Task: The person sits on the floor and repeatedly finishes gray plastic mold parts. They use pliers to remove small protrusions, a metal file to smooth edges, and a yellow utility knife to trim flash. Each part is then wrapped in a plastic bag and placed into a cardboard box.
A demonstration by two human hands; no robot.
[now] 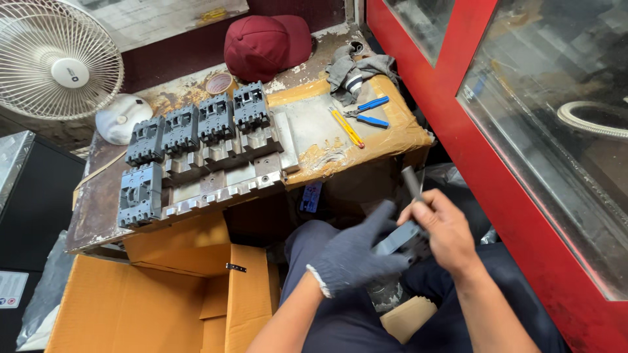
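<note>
While the gloved left hand [353,256] cradles a grey part [397,237] from below over the lap, the bare right hand [443,229] grips a grey rod [411,182] upright, its long axis pointing down into the part.

A worn bench [98,209] bears grey breakers [190,140], cap [265,42], pliers [366,112].

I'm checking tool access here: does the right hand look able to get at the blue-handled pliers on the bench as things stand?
Probably not straight away. The right hand is closed on a grey rod-like tool over the grey part that the gloved left hand steadies. The pliers lie in the open on the bench, unblocked.
</note>
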